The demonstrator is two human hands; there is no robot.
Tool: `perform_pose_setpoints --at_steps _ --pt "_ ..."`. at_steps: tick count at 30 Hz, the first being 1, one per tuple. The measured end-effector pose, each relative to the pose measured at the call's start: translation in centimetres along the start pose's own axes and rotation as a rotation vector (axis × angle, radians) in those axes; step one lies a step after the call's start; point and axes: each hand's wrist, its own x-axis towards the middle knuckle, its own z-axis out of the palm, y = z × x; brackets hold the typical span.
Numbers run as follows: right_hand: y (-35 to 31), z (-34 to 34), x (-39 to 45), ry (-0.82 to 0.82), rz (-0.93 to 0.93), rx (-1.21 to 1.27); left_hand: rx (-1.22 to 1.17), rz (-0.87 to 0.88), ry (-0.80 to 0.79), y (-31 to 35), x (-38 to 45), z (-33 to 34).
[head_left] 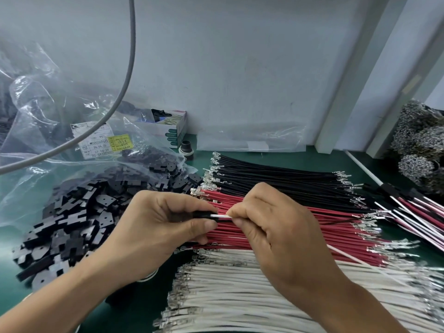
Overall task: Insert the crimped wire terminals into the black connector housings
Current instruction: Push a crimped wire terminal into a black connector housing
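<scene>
A small black plastic connector housing [203, 215] sits pinched in the left hand [153, 219], held above the spread of red wires [276, 222]. A thin white insulated wire [222, 216] enters it — the right hand [271, 227] pinches that wire close to the housing. The insertion step looks under way; next, probably, a straight push until the terminal seats, over the green mat [264, 156].

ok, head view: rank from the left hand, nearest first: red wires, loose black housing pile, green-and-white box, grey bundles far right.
From the left hand:
1. red wires, just beneath its fingertips
2. black housing pile, left
3. green-and-white box, behind, by the wall
4. grey bundles, far right
</scene>
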Motion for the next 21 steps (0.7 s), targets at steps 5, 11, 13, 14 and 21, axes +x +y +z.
perform_pose_setpoints --at_steps 5,11,13,14,21 --pt "0.4 -0.6 0.3 0.015 -0.009 -0.068 0.053 0.057 0.061 0.2 0.1 0.1" --pt "0.3 0.0 0.0 0.002 -0.086 -0.139 0.094 0.064 0.018 0.1 -0.2 0.2" --pt "0.2 0.2 0.0 0.004 -0.100 -0.137 0.139 0.097 0.006 0.2 -0.3 0.1" --pt "0.2 0.3 0.0 0.003 -0.108 -0.137 0.157 0.117 -0.004 0.3 -0.3 0.1" --pt "0.4 -0.6 0.9 0.113 -0.170 -0.265 0.070 0.159 0.044 0.8 0.2 -0.3"
